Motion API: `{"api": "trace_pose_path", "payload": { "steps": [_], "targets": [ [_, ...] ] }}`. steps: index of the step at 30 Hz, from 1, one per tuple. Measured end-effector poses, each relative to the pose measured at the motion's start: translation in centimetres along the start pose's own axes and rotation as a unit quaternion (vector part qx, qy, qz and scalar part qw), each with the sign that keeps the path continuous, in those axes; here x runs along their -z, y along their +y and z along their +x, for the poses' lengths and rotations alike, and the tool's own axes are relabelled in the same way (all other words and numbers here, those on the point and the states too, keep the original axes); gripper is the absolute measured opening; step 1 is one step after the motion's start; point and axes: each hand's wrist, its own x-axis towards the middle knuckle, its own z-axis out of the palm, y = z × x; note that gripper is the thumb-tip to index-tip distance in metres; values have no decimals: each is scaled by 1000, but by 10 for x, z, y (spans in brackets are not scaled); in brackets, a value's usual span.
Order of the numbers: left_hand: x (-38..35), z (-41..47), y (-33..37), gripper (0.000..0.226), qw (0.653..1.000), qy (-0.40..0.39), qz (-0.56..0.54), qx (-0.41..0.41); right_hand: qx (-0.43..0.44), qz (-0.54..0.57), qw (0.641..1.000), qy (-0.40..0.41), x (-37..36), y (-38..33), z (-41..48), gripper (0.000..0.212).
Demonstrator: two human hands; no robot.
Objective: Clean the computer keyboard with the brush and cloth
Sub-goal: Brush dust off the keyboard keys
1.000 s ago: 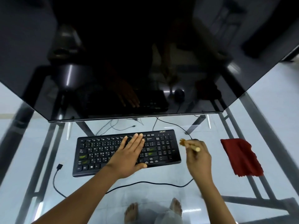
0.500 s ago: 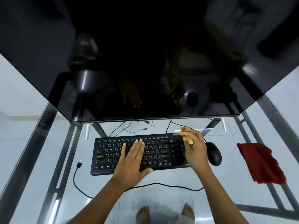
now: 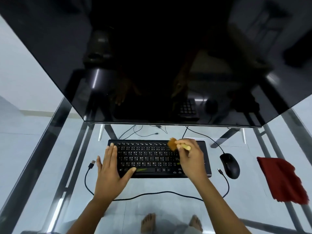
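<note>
Lying crosswise on the glass tabletop (image 3: 50, 149), the black keyboard (image 3: 152, 157) runs its long axis left to right, its far edge near the base of the dark monitor (image 3: 152, 56) that overhangs it. The left hand (image 3: 111, 171) rests flat and spread over the keyboard's left end, fingers pointing away from the person, gripping nothing. The right hand (image 3: 190, 159) is closed around the pale handle of the brush (image 3: 179, 146), bristles pointing left over the upper right keys. Right of the keyboard sits a black mouse (image 3: 230, 165), and further right the red cloth (image 3: 283, 181) lies near the tabletop's right edge. A black cable (image 3: 152, 194) loops across the bare glass in front of the keyboard.
</note>
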Motion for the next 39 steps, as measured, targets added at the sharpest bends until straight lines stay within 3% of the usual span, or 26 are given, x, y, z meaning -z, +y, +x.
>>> {"api": "trace_pose_path", "payload": {
  "steps": [5,9,12,13,15,17,20,21,24,25,29,32,33,35,37,38,39],
  "targets": [
    [5,-2,-18,105,998,9,-32,56,20,15,992,-121,-7,-8,-4,13],
    [4,-5,-23,110,995,-7,-77,70,-24,56,998,-22,-11,-13,2,13],
    [5,-10,-25,116,989,-22,-114,89,-43,123,981,-144,-16,-21,-2,12],
    [6,-11,-25,118,989,-27,-116,93,-51,110,983,-140,-18,-24,-2,13],
    [7,-13,-22,119,987,-30,-118,105,-67,103,992,-25,-19,-26,-1,20],
    [7,-13,-21,121,985,-36,-120,119,-88,153,984,-4,-20,-27,-1,19],
    [5,-13,-27,123,983,-47,-129,124,-105,208,952,-196,-28,-34,-5,14],
    [6,-13,-29,123,981,-47,-138,124,-98,172,957,-213,-31,-37,-6,13],
    [9,-13,-28,126,980,-33,-161,113,-92,118,985,-86,-34,-44,2,18],
    [10,-13,-28,127,980,-32,-162,110,-78,131,985,-82,-33,-44,3,18],
    [9,-12,-30,127,981,-38,-153,111,-34,126,960,-247,-40,-55,-4,16],
    [8,-13,-29,125,982,-34,-151,111,-25,64,989,-130,-44,-58,0,14],
    [8,-13,-30,125,982,-30,-149,110,-30,89,987,-130,-45,-57,0,14],
    [7,-13,-31,125,983,-25,-146,105,-61,153,961,-221,-46,-61,0,14],
    [7,-14,-32,124,984,-22,-146,100,-39,105,955,-276,-48,-66,-3,14],
    [8,-13,-31,124,983,-23,-149,101,-25,69,969,-234,-49,-64,-1,14],
    [9,-13,-30,124,983,-24,-152,103,11,25,990,-139,-48,-63,2,14]
  ]
}}
